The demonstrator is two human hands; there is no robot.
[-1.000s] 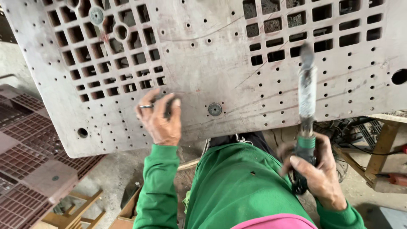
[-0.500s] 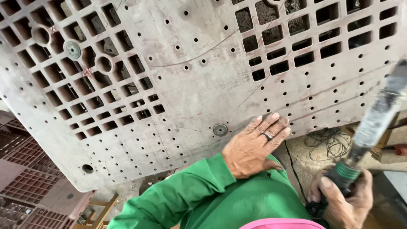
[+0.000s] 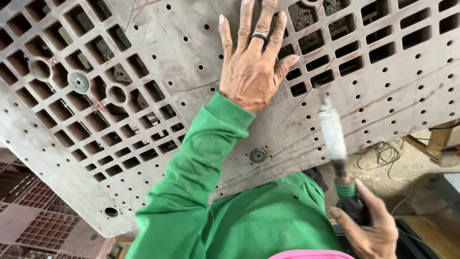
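A large grey metal plate (image 3: 158, 57) with many rectangular slots and small round holes fills the view. My left hand (image 3: 251, 67), wearing a dark ring, lies flat on the plate near its top centre, fingers spread, green sleeve behind it. My right hand (image 3: 371, 230) at the lower right grips the dark handle of a slim rod-shaped power tool (image 3: 331, 132). Its blurred tip points up at the plate just right of my left hand. A round bolt head (image 3: 258, 155) sits on the plate below my left wrist.
Another round fitting (image 3: 78, 82) sits among the slots at the left. Similar slotted plates (image 3: 28, 225) lie on the floor at the lower left. Loose cable (image 3: 383, 153) and a wooden frame (image 3: 438, 144) are at the right, on a concrete floor.
My left hand has slid up and to the right across the plate and now lies flat. My right hand has brought the tool up and leftward toward the plate.
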